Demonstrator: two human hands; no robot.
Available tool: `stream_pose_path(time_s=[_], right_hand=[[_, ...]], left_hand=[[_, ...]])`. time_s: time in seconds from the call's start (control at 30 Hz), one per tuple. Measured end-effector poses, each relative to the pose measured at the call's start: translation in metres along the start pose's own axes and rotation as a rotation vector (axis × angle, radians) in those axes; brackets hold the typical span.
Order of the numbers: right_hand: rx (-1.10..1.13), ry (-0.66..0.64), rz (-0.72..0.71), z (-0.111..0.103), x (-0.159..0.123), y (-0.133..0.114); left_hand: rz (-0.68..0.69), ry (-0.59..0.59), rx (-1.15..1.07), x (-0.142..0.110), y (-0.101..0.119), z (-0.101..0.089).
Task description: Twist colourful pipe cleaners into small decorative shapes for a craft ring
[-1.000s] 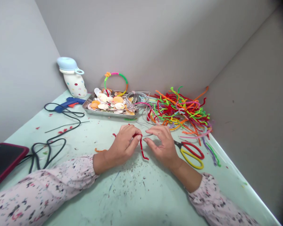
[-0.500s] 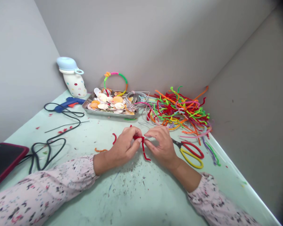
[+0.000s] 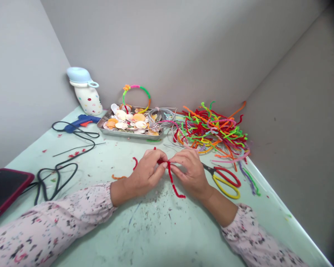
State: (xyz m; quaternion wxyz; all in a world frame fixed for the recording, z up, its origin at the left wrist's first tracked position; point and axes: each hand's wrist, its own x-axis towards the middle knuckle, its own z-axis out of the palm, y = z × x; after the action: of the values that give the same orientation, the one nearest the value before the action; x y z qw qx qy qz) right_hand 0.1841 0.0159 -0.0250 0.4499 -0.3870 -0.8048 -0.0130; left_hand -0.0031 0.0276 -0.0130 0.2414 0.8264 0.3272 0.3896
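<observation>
In the corner of the pale green table (image 3: 161, 230), between two grey walls, both hands meet over a red pipe cleaner (image 3: 173, 178); the left hand (image 3: 144, 172) has its fingers curled in and pinches the upper end of it, and the right hand (image 3: 190, 171) pinches the same end from the other side, fingertips almost touching the left ones; the loose tail of the pipe cleaner runs down towards the person and ends on the table just beside the right wrist. Just right of the right hand lie scissors (image 3: 225, 180) with red and yellow handles; behind them sits a tangled heap of coloured pipe cleaners (image 3: 211, 129). Further back a metal tray (image 3: 128, 132) holds shells, with a coloured ring (image 3: 136, 97) propped behind it; a blue glue gun (image 3: 80, 121) and its black cord (image 3: 58, 163) lie to the left, near a white bottle (image 3: 86, 92); a phone in a red case (image 3: 5, 189) rests at the left edge.
</observation>
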Motion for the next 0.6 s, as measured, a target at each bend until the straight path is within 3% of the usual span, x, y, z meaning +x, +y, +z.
stream_pose_path(time_s=[0.6], right_hand=[[0.020, -0.011, 0.076, -0.0005, 0.0005, -0.0050]], left_hand=[[0.000, -0.029, 0.016, -0.0008, 0.0006, -0.0001]])
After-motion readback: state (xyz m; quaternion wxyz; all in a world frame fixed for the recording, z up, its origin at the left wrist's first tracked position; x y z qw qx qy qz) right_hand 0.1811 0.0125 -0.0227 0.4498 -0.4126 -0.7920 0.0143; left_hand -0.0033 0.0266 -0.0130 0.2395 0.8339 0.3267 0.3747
